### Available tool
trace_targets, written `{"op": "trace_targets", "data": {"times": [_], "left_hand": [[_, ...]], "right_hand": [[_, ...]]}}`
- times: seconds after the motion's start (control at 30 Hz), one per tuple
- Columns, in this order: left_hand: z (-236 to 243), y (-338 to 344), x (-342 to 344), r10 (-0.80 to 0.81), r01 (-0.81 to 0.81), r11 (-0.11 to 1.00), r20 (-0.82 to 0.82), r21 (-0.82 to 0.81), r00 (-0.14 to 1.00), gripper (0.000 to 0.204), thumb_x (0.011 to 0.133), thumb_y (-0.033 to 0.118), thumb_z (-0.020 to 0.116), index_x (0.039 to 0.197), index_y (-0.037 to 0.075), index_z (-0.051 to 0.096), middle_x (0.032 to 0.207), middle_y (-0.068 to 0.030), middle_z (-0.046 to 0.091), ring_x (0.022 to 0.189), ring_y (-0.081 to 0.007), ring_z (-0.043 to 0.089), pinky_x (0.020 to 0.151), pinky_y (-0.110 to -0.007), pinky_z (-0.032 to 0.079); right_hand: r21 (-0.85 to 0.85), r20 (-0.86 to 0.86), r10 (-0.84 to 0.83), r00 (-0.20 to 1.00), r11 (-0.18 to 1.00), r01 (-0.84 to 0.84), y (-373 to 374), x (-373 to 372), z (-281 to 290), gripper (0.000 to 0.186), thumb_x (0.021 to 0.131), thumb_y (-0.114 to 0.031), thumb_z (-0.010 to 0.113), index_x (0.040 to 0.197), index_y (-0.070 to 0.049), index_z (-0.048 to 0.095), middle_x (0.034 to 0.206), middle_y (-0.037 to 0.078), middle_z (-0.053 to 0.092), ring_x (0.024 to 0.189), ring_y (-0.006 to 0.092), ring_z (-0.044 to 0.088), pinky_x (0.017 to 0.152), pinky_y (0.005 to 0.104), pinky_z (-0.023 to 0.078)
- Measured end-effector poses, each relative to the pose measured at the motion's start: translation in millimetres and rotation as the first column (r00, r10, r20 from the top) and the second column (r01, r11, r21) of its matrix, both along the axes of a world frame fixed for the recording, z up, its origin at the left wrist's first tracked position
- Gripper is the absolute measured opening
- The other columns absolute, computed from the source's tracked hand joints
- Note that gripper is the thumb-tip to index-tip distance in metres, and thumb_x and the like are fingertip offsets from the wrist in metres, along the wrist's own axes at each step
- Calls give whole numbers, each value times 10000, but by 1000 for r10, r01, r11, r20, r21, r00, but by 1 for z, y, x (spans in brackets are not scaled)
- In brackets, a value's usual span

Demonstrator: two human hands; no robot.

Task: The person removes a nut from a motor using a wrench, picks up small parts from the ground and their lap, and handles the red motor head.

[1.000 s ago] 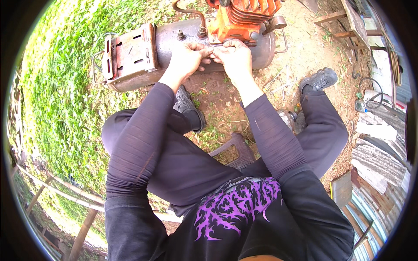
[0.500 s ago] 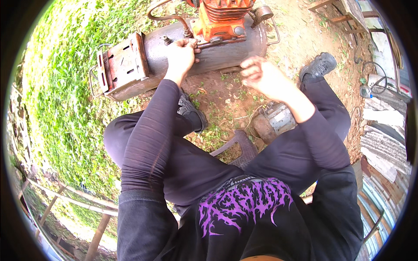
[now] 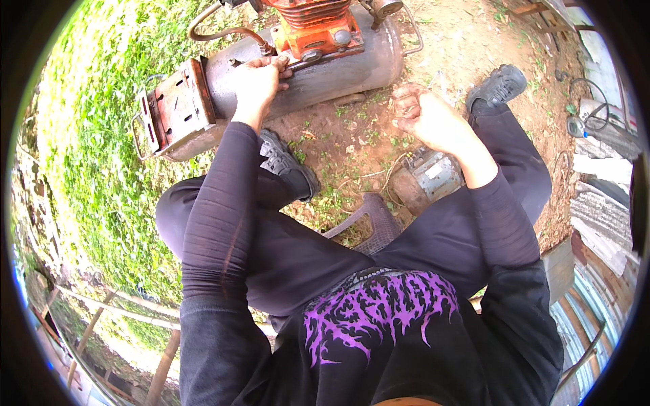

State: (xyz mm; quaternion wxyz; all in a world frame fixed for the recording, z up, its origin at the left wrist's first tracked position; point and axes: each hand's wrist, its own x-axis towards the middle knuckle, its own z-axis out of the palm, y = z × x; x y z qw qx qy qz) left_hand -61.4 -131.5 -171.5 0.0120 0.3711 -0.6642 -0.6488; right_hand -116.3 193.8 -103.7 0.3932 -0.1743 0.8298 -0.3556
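An air compressor lies before me, its grey tank [image 3: 325,82] carrying an orange finned pump [image 3: 313,26]. My left hand [image 3: 256,84] is at the tank's top, fingers curled against the edge of the pump's mounting plate, beside a copper-brown pipe [image 3: 230,32]. What its fingertips grip, if anything, is hidden. To the right, my right hand [image 3: 433,120] hangs in the air with curled fingers, apart from the tank and above a grey-brown motor [image 3: 430,177] on the ground. Whether something small is inside these fingers cannot be made out.
A rusty slotted bracket [image 3: 177,105] sits on the tank's left end, and a pressure gauge [image 3: 387,7] at its right. Between my legs shows a plastic chair seat [image 3: 380,227]. Grass [image 3: 88,169] spreads at left; corrugated sheets [image 3: 606,210] lie at right.
My right hand has drawn back to the right, away from the tank. My left hand stays at the mounting plate. The whole view has shifted slightly.
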Motion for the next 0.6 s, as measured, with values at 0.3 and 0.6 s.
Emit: {"op": "trace_targets", "data": {"times": [0.3,0.6], "left_hand": [[-10,8,16,-45,-7,961,-182,-276,982,244,929,136,690,1121,-14,701,902,-65,707,725,-116,652,608,-243,529],[-2,12,15,-212,67,705,-120,-706,970,253,883,243,752,1051,55,778,820,-78,685,732,-170,639,716,-326,513]], "right_hand": [[90,-17,13,1000,996,-11,5,-4,8,589,837,-104,702,1359,65,489,1120,150,669,900,176,632,815,315,533],[162,-123,136,983,980,-116,6,-5,6,609,846,-116,698,1376,81,472,1117,156,674,896,197,656,810,324,539]]}}
